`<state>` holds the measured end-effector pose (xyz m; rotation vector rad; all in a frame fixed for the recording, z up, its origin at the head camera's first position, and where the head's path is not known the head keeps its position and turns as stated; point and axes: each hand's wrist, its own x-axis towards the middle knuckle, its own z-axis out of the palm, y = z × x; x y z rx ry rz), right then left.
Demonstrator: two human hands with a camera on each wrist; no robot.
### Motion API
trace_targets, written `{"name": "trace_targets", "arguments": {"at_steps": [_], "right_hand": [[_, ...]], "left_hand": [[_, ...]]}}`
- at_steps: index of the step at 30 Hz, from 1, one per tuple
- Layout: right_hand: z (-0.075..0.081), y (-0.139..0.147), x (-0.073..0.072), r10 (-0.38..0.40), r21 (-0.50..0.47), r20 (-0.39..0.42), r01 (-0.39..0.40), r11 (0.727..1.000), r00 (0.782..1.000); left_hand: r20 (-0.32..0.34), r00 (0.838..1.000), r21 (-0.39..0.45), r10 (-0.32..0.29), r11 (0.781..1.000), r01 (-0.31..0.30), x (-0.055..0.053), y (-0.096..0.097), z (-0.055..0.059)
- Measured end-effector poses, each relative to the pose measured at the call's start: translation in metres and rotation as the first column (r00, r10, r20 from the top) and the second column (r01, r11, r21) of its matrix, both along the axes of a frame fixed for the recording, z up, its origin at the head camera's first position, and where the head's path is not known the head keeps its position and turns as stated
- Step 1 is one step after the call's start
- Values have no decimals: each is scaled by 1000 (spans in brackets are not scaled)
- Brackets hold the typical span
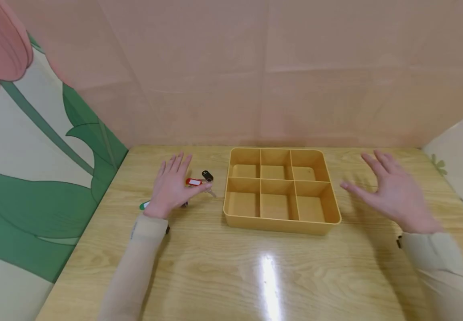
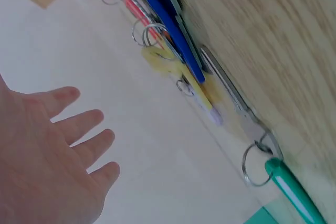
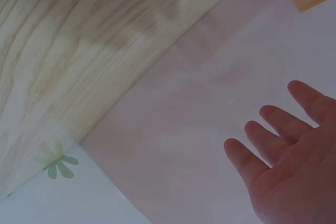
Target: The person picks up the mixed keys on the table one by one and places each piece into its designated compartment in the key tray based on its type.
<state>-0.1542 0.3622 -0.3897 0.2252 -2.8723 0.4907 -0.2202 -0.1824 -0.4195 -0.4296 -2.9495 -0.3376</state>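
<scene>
My left hand hovers over a small pile of keys, its fingers spread and nothing held. Beneath it lie a key with a red tag, a black tag and a green tag; the hand hides part of the pile. The left wrist view shows a blue tag, a yellow tag, several metal rings and a key joined to the green tag. My right hand is raised to the right of the yellow six-compartment box, fingers extended and holding nothing.
The box stands on a wooden table near its back edge. A pinkish wall covering rises directly behind the table. On the left is a panel with a flower picture, and a white panel borders the right side.
</scene>
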Motion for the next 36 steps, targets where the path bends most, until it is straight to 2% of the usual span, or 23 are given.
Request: {"name": "trace_targets", "arguments": {"at_steps": [6,11,23,36], "right_hand": [[-4,-8,4,30,-17,0,-30,999,1000],[-5,-15,8,43,-4,29,-43,999,999],[1,-40,22,93,10,12,-94,996,996],[-6,-64,29,176,53,-11,-175,983,984]], "left_hand": [[-22,999,61,-43,997,44,5,4,1],[-29,998,96,-55,994,57,8,9,-1],[-23,998,114,-54,992,56,14,11,-1],[-24,996,137,-85,987,87,24,13,5]]}}
